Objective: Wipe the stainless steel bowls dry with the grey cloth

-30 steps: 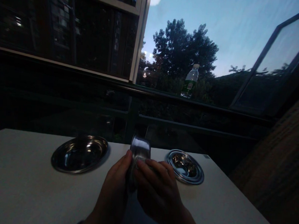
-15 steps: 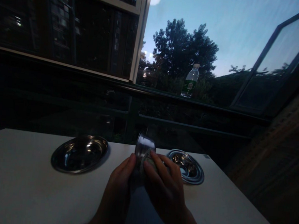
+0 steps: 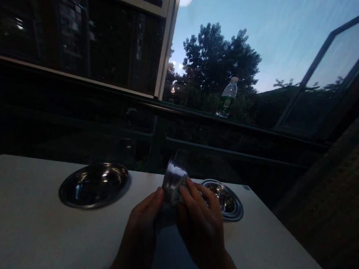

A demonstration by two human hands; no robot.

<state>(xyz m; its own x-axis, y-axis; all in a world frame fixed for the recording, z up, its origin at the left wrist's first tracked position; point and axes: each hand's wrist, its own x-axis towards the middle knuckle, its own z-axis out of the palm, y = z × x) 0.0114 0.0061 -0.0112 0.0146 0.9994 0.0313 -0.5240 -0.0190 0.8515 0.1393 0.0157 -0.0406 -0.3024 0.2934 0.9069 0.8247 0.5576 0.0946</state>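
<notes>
Now the bowl (image 3: 173, 176) sits farther right; left fingers (image 3: 157, 197) grip it; right fingers (image 3: 192, 200) press a probable cloth (image 3: 177, 195) against its side; rubbing contact holds.

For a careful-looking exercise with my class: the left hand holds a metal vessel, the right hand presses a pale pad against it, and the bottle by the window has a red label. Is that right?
Not quite: the label on the bottle by the window is green, as the head view shows. The left hand does hold a metal vessel, and the right hand presses a pale pad against it.
</notes>
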